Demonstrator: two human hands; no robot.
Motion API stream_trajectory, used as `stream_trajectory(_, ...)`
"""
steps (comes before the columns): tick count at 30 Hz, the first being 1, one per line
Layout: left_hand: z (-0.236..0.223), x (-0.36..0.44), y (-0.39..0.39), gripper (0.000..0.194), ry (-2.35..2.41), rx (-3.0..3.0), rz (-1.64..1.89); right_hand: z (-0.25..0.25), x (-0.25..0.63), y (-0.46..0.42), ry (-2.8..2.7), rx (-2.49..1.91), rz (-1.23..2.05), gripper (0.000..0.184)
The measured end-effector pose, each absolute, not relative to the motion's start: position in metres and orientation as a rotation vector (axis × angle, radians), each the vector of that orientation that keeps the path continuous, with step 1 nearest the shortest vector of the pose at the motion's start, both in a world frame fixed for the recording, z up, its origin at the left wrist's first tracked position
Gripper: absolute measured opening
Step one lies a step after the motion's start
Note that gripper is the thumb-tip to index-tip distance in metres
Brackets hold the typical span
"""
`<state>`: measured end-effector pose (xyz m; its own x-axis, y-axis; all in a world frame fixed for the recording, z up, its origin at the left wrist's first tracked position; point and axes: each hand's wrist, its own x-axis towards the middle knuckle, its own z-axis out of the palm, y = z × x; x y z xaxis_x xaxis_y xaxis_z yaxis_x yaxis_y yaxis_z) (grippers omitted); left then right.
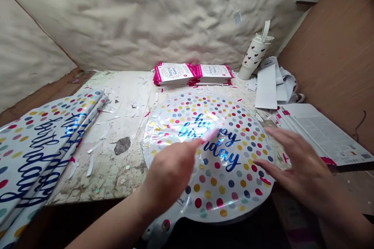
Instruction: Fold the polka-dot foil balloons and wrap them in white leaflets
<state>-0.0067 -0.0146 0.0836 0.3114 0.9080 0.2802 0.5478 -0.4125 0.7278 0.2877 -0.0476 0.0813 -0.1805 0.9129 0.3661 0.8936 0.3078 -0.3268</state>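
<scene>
A round foil balloon (222, 194) lies flat in front of me, white with many coloured dots and blue "happy birthday" lettering. Its tail hangs over the near edge of the table. My left hand (168, 177) is closed above the balloon's left half. A pale pink, blurred tip shows beyond its thumb and forefinger; what this is I cannot make out. At the balloon's right edge, my right hand (302, 167) is open, thumb and fingers apart, with nothing visible between them.
Folded dotted balloons (49, 144) lie at the left. Two stacks of pink-edged packets (175, 73) stand at the back, near a white tumbler (254, 56). White card strips (267, 89) and printed cards (330, 132) lie on the right. Paper scraps litter the worn table (117, 175).
</scene>
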Motion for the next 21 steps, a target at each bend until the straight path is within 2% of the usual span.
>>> stream_trajectory(1,0.094,-0.001,-0.014,0.027,1.123,2.223,0.862,0.086,0.280,-0.042,-2.029,-1.477,0.007,0.042)
stream_trajectory(2,0.103,0.004,-0.014,0.028,0.975,2.311,0.829,0.090,0.271,-0.036,-2.017,-1.342,0.055,0.040)
stream_trajectory(5,0.112,0.010,-0.006,0.039,0.918,2.245,1.063,0.089,0.247,-0.013,-1.914,-1.040,0.508,0.020)
stream_trajectory(7,0.106,0.006,0.005,0.047,0.993,2.148,1.201,0.077,0.239,0.002,-1.637,-0.979,0.784,0.013)
stream_trajectory(8,0.101,0.003,0.012,0.044,1.008,2.169,1.189,0.068,0.238,0.009,-1.503,-0.969,0.880,0.013)
stream_trajectory(10,0.091,-0.003,0.033,0.034,0.983,2.383,1.148,0.050,0.239,0.023,-1.324,-0.964,1.005,0.024)
stream_trajectory(13,0.083,-0.010,0.086,0.038,1.153,2.803,1.244,0.021,0.248,0.038,-1.193,-1.120,1.091,0.042)
stream_trajectory(15,0.081,-0.012,0.137,0.041,1.506,2.962,1.058,0.002,0.252,0.042,-1.179,-1.275,1.151,0.040)
stream_trajectory(17,0.078,-0.012,0.194,0.045,1.854,2.988,0.503,-0.012,0.254,0.043,-1.241,-1.385,1.180,0.036)
stream_trajectory(21,0.064,-0.010,0.286,0.046,1.914,2.927,0.192,-0.021,0.251,0.041,-1.366,-1.469,1.141,0.028)
